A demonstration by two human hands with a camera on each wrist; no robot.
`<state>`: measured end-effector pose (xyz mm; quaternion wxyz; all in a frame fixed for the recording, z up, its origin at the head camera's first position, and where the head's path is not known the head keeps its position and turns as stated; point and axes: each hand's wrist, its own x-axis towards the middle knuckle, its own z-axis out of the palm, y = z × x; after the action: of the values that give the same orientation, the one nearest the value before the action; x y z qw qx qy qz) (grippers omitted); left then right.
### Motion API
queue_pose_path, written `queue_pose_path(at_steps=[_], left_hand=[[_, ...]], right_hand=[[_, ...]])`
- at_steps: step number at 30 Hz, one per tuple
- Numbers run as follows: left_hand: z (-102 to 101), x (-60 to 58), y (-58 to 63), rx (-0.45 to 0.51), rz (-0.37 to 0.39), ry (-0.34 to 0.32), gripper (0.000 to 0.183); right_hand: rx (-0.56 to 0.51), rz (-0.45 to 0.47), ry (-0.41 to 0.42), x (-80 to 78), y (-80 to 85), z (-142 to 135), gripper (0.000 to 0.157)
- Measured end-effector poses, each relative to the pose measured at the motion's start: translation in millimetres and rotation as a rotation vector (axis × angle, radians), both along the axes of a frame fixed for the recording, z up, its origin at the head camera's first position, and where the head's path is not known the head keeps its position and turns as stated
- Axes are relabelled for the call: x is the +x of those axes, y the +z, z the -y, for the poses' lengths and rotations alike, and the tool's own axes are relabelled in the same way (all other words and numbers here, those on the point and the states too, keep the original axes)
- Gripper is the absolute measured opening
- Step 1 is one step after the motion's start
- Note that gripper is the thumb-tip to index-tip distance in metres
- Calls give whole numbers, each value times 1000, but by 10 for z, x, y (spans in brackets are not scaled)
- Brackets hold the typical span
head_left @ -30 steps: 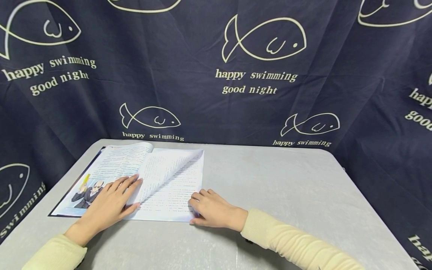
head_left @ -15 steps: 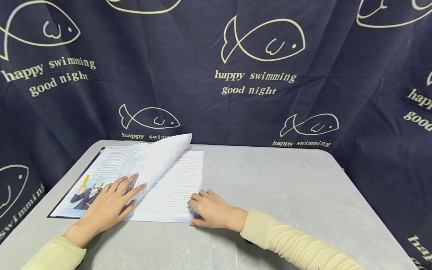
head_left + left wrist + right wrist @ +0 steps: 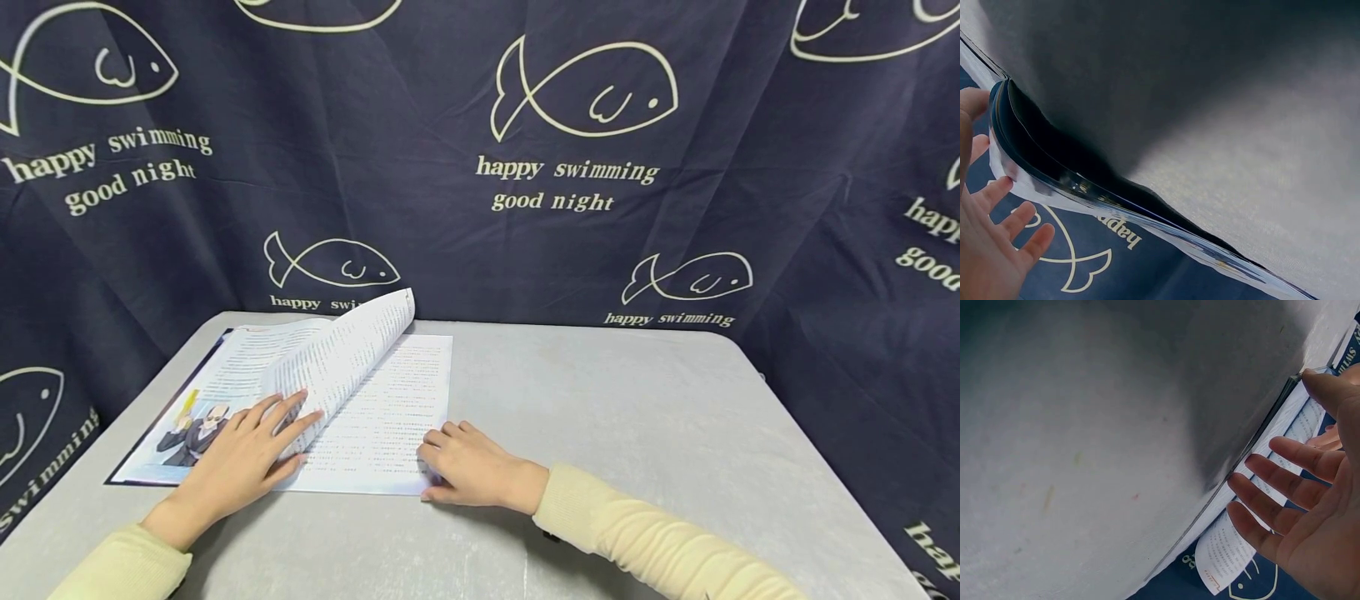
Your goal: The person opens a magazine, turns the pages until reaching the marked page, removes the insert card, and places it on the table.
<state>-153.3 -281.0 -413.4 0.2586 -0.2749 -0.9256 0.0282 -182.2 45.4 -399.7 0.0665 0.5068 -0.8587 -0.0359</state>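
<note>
An open book [image 3: 382, 433] with printed text and a cartoon figure [image 3: 198, 437] on its left side lies at the table's left. One page [image 3: 352, 350] stands up from the right side, its far corner raised and curling left. My left hand [image 3: 243, 450] rests with spread fingers on the book's lower middle, the index finger at the foot of that raised page. My right hand [image 3: 480, 467] touches the book's lower right corner; in the right wrist view its thumb [image 3: 1322, 387] is at the corner and its fingers [image 3: 1254, 506] are loosely extended along the edge.
The grey table [image 3: 615, 417] reaches well to the right of the book. Behind it and at both sides hangs a dark blue curtain [image 3: 450, 233] with fish outlines and lettering. Cream sleeves [image 3: 630, 533] cover both forearms.
The turning page has lifted at its far corner and swung leftward, baring more of the text page beneath. My left fingers shifted slightly; the right hand stays at the corner.
</note>
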Motion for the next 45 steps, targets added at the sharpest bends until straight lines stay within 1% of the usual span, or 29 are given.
queue_pose_path(at_steps=[4,8,11,16,24,33,39,43,45], left_hand=[[11,-10,-5,7,-22,-27,48],[14,-19,-8,22,-28,-47,54],[17,-16,-10,30,-27,-49,50],[26,-10,-13,23,-26,-36,47],[41,22,-23,11,17,3,51],[70,28,-45,-6,22,1,49],[68,31,-43,-8,26,12,42],[44,51,-26,-7,47,29,37],[27,66,-12,-10,64,43,38]], right_hand=[[4,7,-3,-2,2,0,42],[4,11,-3,0,12,-3,42],[4,13,0,-5,13,0,41],[5,21,5,-16,24,8,39],[18,24,2,-11,46,10,42],[15,32,5,-7,67,10,42],[25,25,10,-9,87,0,45],[41,30,3,-8,93,2,44],[46,33,0,-5,93,6,44]])
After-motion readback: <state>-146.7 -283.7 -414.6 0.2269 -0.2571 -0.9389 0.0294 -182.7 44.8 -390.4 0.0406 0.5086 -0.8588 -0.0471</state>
